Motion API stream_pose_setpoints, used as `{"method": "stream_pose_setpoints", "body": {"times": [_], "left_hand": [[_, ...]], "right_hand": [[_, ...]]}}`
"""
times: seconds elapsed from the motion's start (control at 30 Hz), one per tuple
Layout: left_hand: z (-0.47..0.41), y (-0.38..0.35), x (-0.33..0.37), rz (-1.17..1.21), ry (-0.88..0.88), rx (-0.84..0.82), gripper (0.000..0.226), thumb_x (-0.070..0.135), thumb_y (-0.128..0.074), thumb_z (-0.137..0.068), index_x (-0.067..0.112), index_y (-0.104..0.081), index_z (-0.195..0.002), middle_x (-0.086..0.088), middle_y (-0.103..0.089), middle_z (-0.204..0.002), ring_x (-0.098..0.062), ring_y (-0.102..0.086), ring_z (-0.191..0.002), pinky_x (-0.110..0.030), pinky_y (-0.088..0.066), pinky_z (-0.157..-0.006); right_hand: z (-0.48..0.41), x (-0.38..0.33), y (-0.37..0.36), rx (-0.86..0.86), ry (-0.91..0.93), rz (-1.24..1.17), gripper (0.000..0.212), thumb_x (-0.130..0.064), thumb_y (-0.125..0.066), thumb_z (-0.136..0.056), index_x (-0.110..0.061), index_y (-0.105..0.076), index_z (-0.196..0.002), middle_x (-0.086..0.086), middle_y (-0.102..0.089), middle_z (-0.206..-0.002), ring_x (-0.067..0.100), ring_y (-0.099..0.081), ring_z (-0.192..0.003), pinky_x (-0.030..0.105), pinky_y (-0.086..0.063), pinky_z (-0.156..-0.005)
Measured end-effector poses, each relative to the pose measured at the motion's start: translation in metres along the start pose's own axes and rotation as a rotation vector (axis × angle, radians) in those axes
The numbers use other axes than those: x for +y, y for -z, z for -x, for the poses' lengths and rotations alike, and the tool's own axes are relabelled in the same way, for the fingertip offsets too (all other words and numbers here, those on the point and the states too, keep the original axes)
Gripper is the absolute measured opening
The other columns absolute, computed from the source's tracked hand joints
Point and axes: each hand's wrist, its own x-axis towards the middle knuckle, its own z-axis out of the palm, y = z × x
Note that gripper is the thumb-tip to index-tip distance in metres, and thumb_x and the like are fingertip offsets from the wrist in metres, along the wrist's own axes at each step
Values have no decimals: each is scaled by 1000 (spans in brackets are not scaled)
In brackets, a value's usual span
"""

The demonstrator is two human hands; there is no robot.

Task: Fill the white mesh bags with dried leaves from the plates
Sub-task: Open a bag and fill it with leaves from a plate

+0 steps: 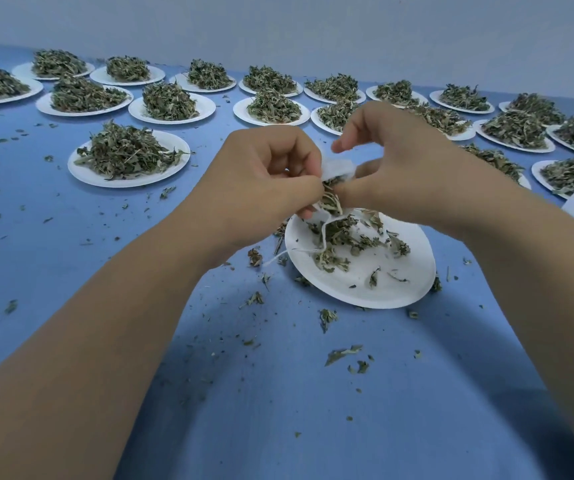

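Both hands hold one white mesh bag (338, 169) above the near paper plate (399, 292): left hand (264, 174) pinching its nine o'clock edge, right hand (403, 168) its three o'clock. Filling underway; dried leaves (330, 202) protrude. Next move likely requires tucking them inside.

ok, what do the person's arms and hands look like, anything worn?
Nothing worn. The left hand and right hand are bare: no gloves, rings or tape visible. The left forearm and right forearm are uncovered as far as the frame shows, with no sleeves, watch or bands.
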Motion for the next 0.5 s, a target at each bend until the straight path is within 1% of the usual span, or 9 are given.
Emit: {"method": "stream_pose_setpoints", "body": {"times": [0.03, 0.07, 0.1, 0.17, 0.27, 0.33, 0.4, 0.43, 0.5], "left_hand": [[0, 0, 0, 4, -11, -12, 14, -11, -63, -80, 3, -65, -78, -5, -57, -63, -15, -65, -56, -38, -61, -64], [1, 0, 0, 19, -21, -25, 13, -12, -62, -80, 1, -64, -79, -8, -57, -64, -15, -64, -56, -31, -59, -61], [1, 0, 1, 38, -30, -37, 12, -13, -62, -80, 0, -63, -79, -12, -57, -66, -15, -64, -56, -28, -58, -61], [2, 0, 2, 57, -50, -49, 12, -12, -62, -79, -1, -62, -79, -16, -57, -69, -15, -64, -57, -29, -57, -63], [3, 1, 4, 47, -77, -21, 11, -9, -64, -75, 1, -64, -79, -19, -60, -68, -18, -64, -55, -37, -58, -63], [3, 1, 4, -54, -104, 34, 10, -1, -65, -73, 7, -66, -78, -11, -61, -65, -20, -58, -53, -32, -51, -57], [2, 1, 1, -203, -119, 125, 9, 6, -63, -72, 14, -65, -76, 4, -56, -61, -9, -48, -51, -20, -42, -54], [1, 1, -1, -281, -122, 172, 10, 7, -63, -73, 16, -64, -76, 6, -54, -61, -5, -44, -52, -16, -40, -54], [1, 1, -2, -405, -130, 236, 12, 7, -62, -74, 19, -62, -79, 4, -55, -64, -5, -44, -54, -12, -38, -54]], "right_hand": [[-3, -1, -1, -39, 10, 13, 35, -25, -75, -75, -31, -56, -103, -13, -66, -115, 18, -73, -77, 38, -57, -55], [-6, -2, -3, -58, 32, 25, 32, -26, -73, -76, -33, -57, -102, -13, -67, -113, 18, -72, -73, 37, -58, -55], [-8, -2, -7, -54, 62, 54, 25, -26, -70, -78, -33, -60, -99, -12, -69, -109, 14, -69, -69, 30, -57, -51], [-12, -1, -15, 37, 123, 186, 12, -20, -65, -81, -28, -64, -90, -8, -70, -100, 3, -57, -64, 17, -44, -48], [-14, 0, -24, 218, 161, 269, 8, -16, -59, -78, -17, -62, -85, -1, -65, -87, 6, -48, -62, 27, -39, -53], [-13, -1, -24, 226, 169, 278, 9, -20, -62, -78, -17, -63, -86, -2, -66, -89, 8, -51, -66, 29, -42, -57], [-12, -3, -20, 164, 155, 255, 11, -24, -69, -79, -23, -65, -90, -10, -68, -95, 1, -56, -71, 25, -41, -57], [-11, -4, -17, 122, 139, 218, 13, -26, -72, -80, -26, -66, -90, -13, -69, -98, -1, -59, -72, 23, -41, -57], [-8, -6, -10, 70, 101, 136, 17, -30, -79, -78, -31, -67, -90, -17, -70, -101, 5, -68, -74, 25, -45, -55]]}}
